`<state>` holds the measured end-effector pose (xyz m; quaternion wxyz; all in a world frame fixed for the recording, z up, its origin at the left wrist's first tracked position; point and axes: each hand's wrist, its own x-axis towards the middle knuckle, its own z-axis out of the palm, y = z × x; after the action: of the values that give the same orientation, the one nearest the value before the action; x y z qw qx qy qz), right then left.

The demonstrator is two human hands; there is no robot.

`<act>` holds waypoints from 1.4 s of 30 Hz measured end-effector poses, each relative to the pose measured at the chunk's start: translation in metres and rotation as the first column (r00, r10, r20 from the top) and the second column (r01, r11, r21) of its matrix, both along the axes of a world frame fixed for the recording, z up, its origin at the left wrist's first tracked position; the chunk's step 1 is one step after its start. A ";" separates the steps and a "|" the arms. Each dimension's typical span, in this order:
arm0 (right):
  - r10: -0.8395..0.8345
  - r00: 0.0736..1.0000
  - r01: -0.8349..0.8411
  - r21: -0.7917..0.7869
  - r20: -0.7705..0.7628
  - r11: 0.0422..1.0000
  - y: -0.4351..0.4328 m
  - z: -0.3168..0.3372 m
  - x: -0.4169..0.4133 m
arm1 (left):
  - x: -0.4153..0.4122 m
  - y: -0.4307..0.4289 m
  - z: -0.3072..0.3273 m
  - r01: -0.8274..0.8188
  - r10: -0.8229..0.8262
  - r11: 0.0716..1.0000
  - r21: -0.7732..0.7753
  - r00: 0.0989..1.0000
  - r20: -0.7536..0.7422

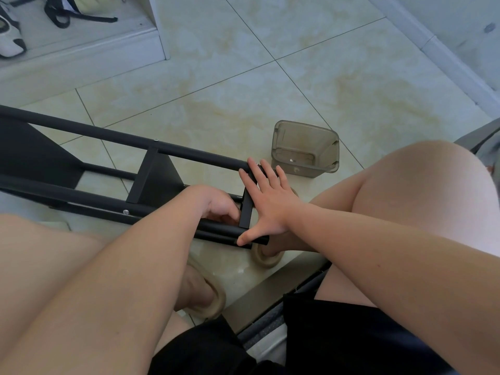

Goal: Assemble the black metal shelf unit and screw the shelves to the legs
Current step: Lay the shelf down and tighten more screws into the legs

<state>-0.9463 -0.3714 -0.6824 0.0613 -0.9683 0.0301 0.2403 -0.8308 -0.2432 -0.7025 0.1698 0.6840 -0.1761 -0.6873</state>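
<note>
White shoes (pixel 10 36) are seen on a low ledge at the floor's far left corner. The black shelf unit (pixel 151 182) is laid on its side on the tiled floor (pixel 243 90), running in from the left edge to the person's feet. Silver screw heads (pixel 125 211) are noted on its legs at the middle shelf. The left hand (pixel 219 205) is reached inside the frame beside the end shelf (pixel 246 209), fingers curled; what they grip, if anything, is hidden and cannot be told. The right hand (pixel 266 201) is spread flat against the end shelf's outer face, fingers straight, thumb laid on the near leg's tip. A clear plastic box (pixel 305 148) is set on the floor just beyond the fingertips.
</note>
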 end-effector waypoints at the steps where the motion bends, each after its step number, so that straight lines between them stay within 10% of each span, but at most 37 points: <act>1: 0.002 1.000 -0.002 0.000 0.002 1.000 0.000 0.000 0.000 | 0.000 0.000 0.001 -0.002 0.002 1.000 -0.007 1.000 -0.008; 42: 0.002 1.000 -0.002 -0.002 -0.012 1.000 0.001 0.004 0.000 | 0.001 0.003 0.006 -0.065 0.062 0.997 -0.030 0.995 -0.076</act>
<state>-0.9461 -0.3705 -0.6780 0.0597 -0.9669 0.0300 0.2462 -0.8301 -0.2406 -0.6966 0.2092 0.6601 -0.1589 -0.7037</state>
